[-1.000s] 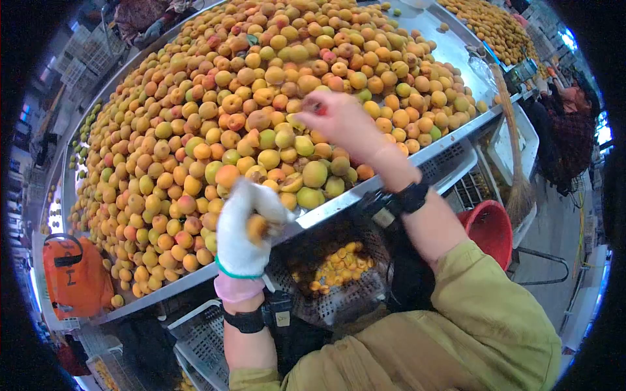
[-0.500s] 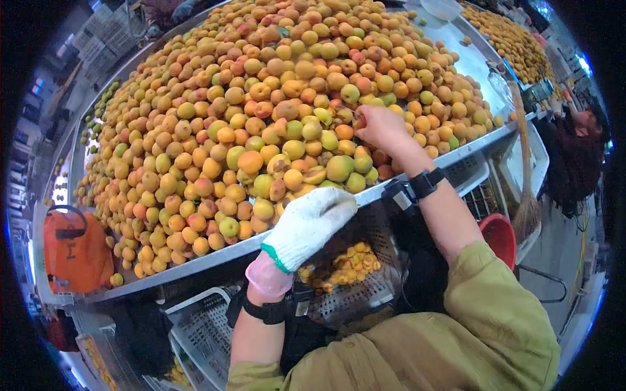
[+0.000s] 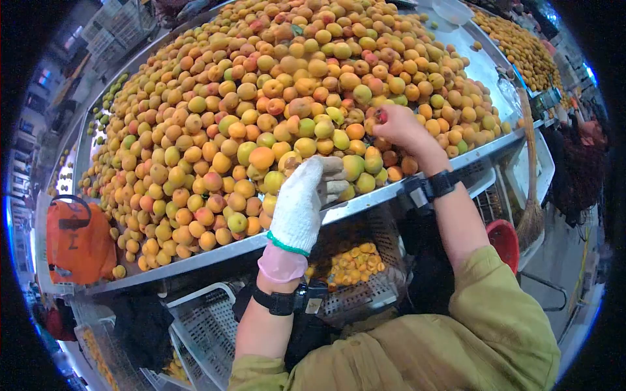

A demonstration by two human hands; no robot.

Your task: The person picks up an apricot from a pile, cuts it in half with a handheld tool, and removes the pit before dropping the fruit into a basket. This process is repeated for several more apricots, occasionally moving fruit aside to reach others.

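Note:
A large heap of apricots (image 3: 215,143), yellow, orange and some green, lies on a metal table (image 3: 195,259). My left hand (image 3: 300,199), in a white knitted glove with a green cuff, is over the heap's front edge. Its fingers are curled, and whatever lies inside them is hidden. My bare right hand (image 3: 404,130) is closed at the right part of the heap, against the fruit. A small red object (image 3: 381,116) shows at its fingertips, too little of it to name. Below the table edge, a crate (image 3: 355,296) holds orange apricot pieces (image 3: 355,264).
An orange container (image 3: 78,244) stands at the table's left corner. Another crate (image 3: 205,322) is below the edge. To the right are a red basin (image 3: 503,244), a broom (image 3: 529,221) and a person in dark clothes (image 3: 574,163). A second apricot heap (image 3: 521,45) lies behind.
My left hand has moved up from above the crate's edge onto the fruit, its fingers now showing. My right hand stays at the heap, turned slightly, with the red object now visible. The view has shifted slightly.

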